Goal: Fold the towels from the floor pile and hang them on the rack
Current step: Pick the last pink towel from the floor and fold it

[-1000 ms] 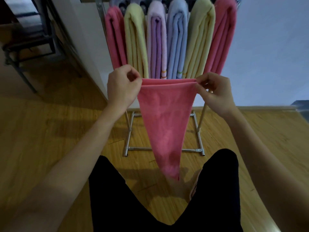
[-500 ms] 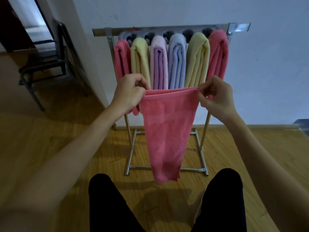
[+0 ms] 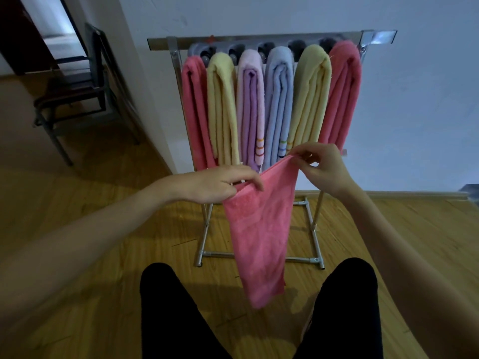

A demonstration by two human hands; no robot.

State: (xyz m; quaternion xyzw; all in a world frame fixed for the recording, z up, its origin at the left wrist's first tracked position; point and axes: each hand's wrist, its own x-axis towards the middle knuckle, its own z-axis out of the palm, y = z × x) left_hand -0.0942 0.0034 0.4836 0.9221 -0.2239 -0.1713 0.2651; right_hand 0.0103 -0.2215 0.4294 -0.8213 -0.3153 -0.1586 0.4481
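**Pink towel up in both hands, rack right ahead**

You've got the pink towel (image 3: 259,229) at centre frame, hanging in a long narrow fold between your knees, its bottom end clear of the wooden floor (image 3: 103,255). Your left hand (image 3: 215,186) pinches the lower end of the top edge with fingers curled over it; your right hand (image 3: 320,168) pinches the higher end, so that edge slants up to the right.

Straight behind it stands the rack (image 3: 254,40), against the white wall (image 3: 414,112). Six folded towels hang side by side across it: pink, yellow, lilac, blue, yellow, pink, packed edge to edge. The lilac and blue ones show striped bands near their lower ends.

Open floor lies left and right of the rack's feet. A dark chair (image 3: 77,86) stands at upper left, well apart. No readable writing anywhere.
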